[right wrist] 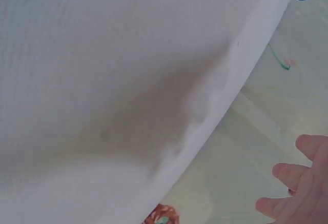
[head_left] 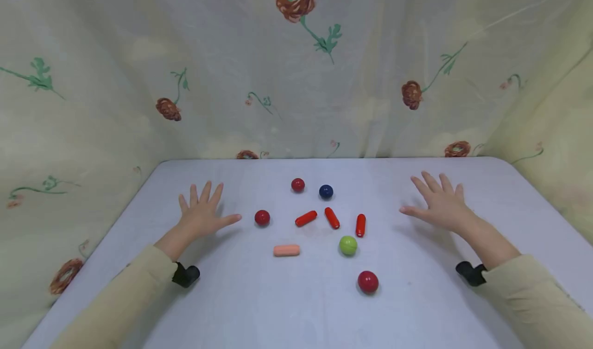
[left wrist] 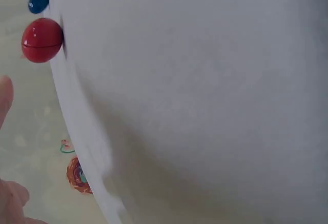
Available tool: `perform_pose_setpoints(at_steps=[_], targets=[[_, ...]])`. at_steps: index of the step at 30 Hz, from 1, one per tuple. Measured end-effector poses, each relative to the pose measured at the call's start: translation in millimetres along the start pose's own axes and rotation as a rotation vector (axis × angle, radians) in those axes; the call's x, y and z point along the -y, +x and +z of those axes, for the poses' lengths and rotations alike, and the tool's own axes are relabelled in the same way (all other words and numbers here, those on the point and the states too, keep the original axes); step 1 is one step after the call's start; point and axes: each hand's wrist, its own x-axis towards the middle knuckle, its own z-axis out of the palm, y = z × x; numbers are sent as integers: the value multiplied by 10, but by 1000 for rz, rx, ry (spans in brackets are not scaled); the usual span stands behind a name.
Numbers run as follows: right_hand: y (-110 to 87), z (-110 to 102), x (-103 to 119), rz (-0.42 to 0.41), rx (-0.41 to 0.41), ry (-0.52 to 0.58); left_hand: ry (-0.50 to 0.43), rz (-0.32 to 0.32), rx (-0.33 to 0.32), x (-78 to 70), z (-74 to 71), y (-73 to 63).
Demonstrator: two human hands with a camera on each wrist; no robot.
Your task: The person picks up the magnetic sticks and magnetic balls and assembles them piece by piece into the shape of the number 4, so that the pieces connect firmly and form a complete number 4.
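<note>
Left hand (head_left: 199, 219) is over the white counter (head_left: 231, 308), well left of the green ball (head_left: 348, 245), fingers spread wide apart. Nearest thing to those fingers is a shiny red ball (head_left: 262, 218), just beyond the thumb, so left of the green ball and a bit behind it. Right hand (head_left: 442, 207) is off to the green ball's right and farther back, fingers also apart. Closest to them is a red stick (head_left: 361, 225), just behind the green ball and slightly right.
</note>
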Motion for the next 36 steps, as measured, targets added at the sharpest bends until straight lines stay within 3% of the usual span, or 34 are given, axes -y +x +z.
perform_pose_setpoints(at_steps=[8, 16, 24, 36], targets=[[-70, 1, 296, -78, -59, 46, -39, 84, -82, -25, 25, -95], [-237, -37, 697, -103, -86, 151, -41, 174, -163, -247, -36, -252], [-433, -20, 1211, -143, -101, 265, -106, 254, -148, -492, 27, -438], [-563, 142, 1847, -189, -89, 398, -256, 243, -90, -706, 119, -599]])
